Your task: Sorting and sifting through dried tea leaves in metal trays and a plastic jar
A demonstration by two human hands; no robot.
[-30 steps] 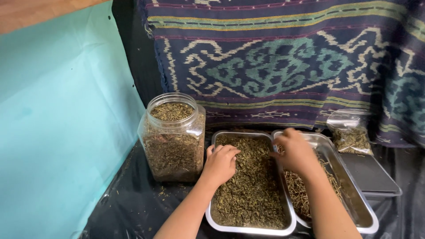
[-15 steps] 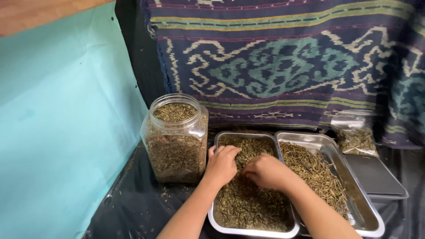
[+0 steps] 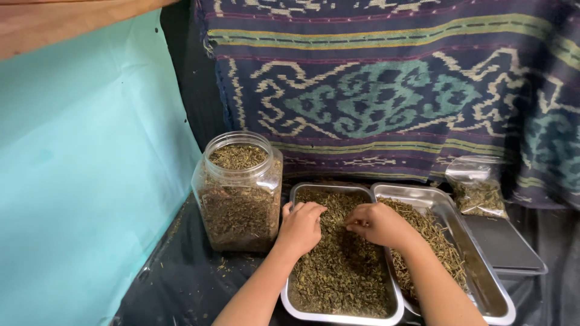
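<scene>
Taken from the left steel tray (image 3: 396, 305) as landmark, both hands are found inside its far half, resting on the bed of dried green herb (image 3: 341, 271) that fills it. The left hand (image 3: 300, 226) is laid palm-down on the herb near the tray's left wall, its fingers curled loosely and drawn together, tips pointed toward the tray's far rim; whether anything is gripped beneath it cannot be told. The right hand (image 3: 377, 223) is reached across the tray's right wall, its fingertips bunched in a pinch just above the herb at the tray's middle; a few strands seem to be nipped there, though this is too small to be sure. The 2 hands are set near each other, fingertips turned inward but apart. The tray's long axis runs away from the person, so most of the herb lies on the near side of both hands, between the forearms. Touching the landmark's right wall, a 2nd steel tray (image 3: 483, 284) holding coarser, paler stalks is seen, the right forearm passing over it. Just left of the landmark stands a clear plastic jar (image 3: 238, 193), lidless and nearly full of the same herb, nearer the left hand. Beyond the 2nd tray, a small clear bag of herb (image 3: 478, 190) is propped against the patterned woven cloth (image 3: 386, 90).
</scene>
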